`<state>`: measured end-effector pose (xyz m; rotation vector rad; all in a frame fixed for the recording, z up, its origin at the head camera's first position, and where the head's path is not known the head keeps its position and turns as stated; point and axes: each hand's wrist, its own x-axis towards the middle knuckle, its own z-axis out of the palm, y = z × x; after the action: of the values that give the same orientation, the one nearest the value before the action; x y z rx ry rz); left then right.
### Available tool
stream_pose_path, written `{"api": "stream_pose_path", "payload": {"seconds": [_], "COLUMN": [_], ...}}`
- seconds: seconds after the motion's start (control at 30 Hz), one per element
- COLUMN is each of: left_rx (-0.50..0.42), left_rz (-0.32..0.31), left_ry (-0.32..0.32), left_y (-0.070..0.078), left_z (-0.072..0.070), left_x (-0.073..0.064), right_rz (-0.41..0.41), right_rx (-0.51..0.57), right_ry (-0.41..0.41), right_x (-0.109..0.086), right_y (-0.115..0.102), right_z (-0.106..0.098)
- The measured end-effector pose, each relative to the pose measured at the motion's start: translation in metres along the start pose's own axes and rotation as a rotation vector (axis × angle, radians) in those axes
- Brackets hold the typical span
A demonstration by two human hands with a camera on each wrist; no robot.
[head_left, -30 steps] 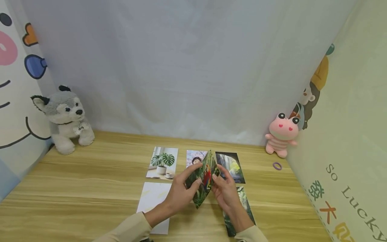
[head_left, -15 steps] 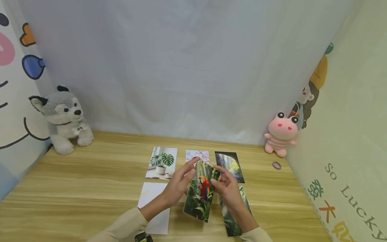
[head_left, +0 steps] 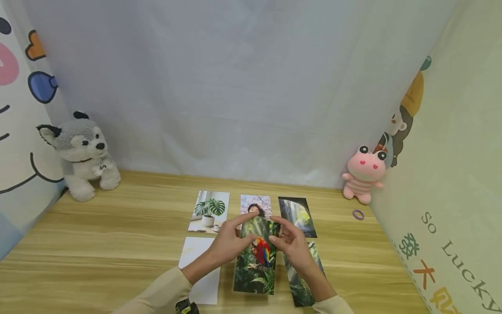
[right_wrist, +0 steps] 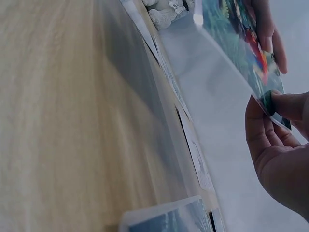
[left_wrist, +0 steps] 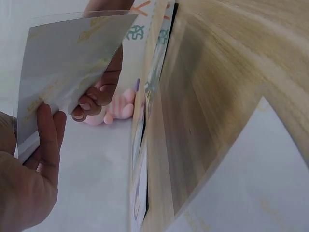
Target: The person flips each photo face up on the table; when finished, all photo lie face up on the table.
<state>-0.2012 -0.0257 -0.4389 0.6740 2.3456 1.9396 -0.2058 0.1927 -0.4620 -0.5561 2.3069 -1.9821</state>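
Note:
Both hands hold a glossy photo print of a red parrot among green leaves (head_left: 256, 266), upright above the table with its picture toward me. My left hand (head_left: 229, 240) pinches its upper left edge, thumb in front and fingers behind. On the upper right edge, the thumb and fingers of my right hand (head_left: 296, 244) pinch it too. In the left wrist view the print's back (left_wrist: 63, 63) is white with faint yellow marks and a clear margin. Behind it lies a photo of a person under pink blossom (head_left: 255, 204), partly covered by the print and the left hand.
On the wooden table (head_left: 129, 235) lie a potted plant photo (head_left: 209, 211), a white face-down print (head_left: 201, 279), a dark-edged photo (head_left: 300, 218) and a forest photo (head_left: 302, 283). A husky plush (head_left: 86, 157), a pink plush (head_left: 362, 174) and a purple ring (head_left: 358, 214) stand farther out.
The parrot print has turned from a slanted, bent position to face me squarely, and its lower edge has come down closer to me. Both hands keep their hold on it.

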Motion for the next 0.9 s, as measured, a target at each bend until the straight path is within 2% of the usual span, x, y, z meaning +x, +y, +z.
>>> {"api": "stream_pose_path", "payload": {"seconds": [0.13, 0.33, 0.6, 0.7, 0.9], "left_rx": [-0.007, 0.017, 0.065, 0.088, 0.191], "left_rz": [0.022, 0.036, 0.144, 0.139, 0.065], "left_ry": [0.006, 0.049, 0.186, 0.2, 0.178], "left_y": [-0.002, -0.003, -0.009, -0.01, -0.009], "left_z": [0.0, -0.001, -0.004, -0.004, -0.005], "left_x": [0.0, 0.001, 0.007, 0.009, 0.01], "right_rz": [0.025, 0.127, 0.149, 0.152, 0.185], "right_rx": [-0.024, -0.074, -0.108, -0.14, -0.186], "right_ry": [0.007, 0.04, -0.075, -0.094, -0.132], "right_x": [-0.002, -0.007, -0.019, -0.022, -0.025], "right_y": [-0.003, -0.013, -0.023, -0.025, -0.024], "right_z": [0.001, 0.003, 0.002, 0.0, -0.005]}}
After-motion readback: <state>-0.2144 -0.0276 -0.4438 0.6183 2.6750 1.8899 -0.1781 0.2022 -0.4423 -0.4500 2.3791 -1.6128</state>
